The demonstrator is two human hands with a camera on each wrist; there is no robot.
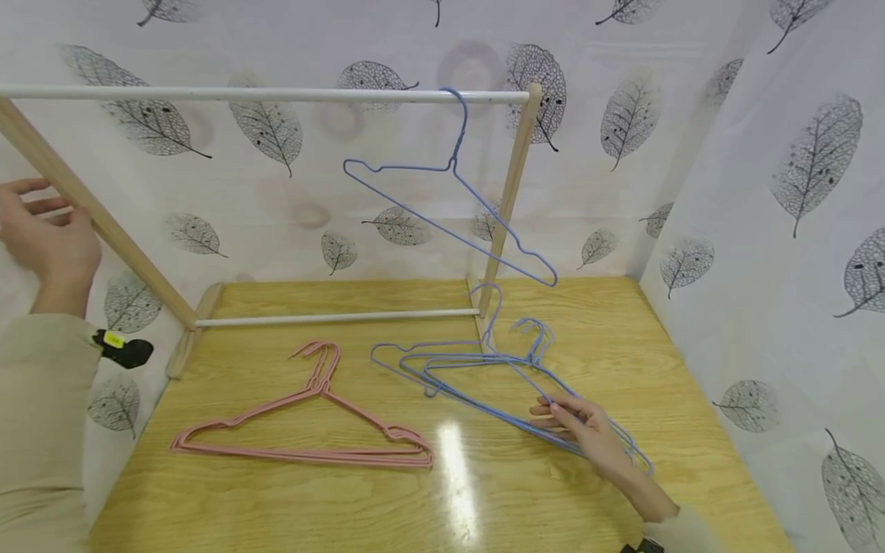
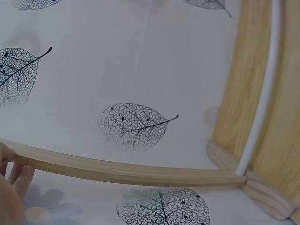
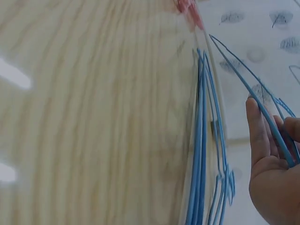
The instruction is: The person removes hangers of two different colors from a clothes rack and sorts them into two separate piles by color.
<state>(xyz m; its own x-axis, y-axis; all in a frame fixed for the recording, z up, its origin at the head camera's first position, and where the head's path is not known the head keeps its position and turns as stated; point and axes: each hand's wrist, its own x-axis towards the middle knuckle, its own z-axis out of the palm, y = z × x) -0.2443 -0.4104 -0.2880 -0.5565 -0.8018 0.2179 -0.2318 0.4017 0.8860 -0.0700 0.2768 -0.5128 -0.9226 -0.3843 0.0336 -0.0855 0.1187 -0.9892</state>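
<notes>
With its thumb and fingers, my right hand (image 1: 588, 434) grips a blue wire hanger (image 3: 268, 119) by one end. That hanger is raised over a stack of similar blue hangers (image 3: 199, 140) lying on the table, its hook pointing towards the rack. My left hand (image 1: 51, 238) holds the left wooden post (image 1: 131, 246) of the rack, fingers on its outer side and thumb near its front. Another blue hanger (image 1: 458, 142) hangs by its hook from the rack's white top rail (image 1: 276, 94), near the right end.
Several pink hangers (image 1: 297, 456) lie stacked on the wooden table (image 1: 332, 507), left of the blue ones. The rack's right post (image 1: 510, 192) and lower white rail (image 1: 339, 316) stand at the back. Leaf-patterned curtains (image 1: 747, 230) close off the back and right side.
</notes>
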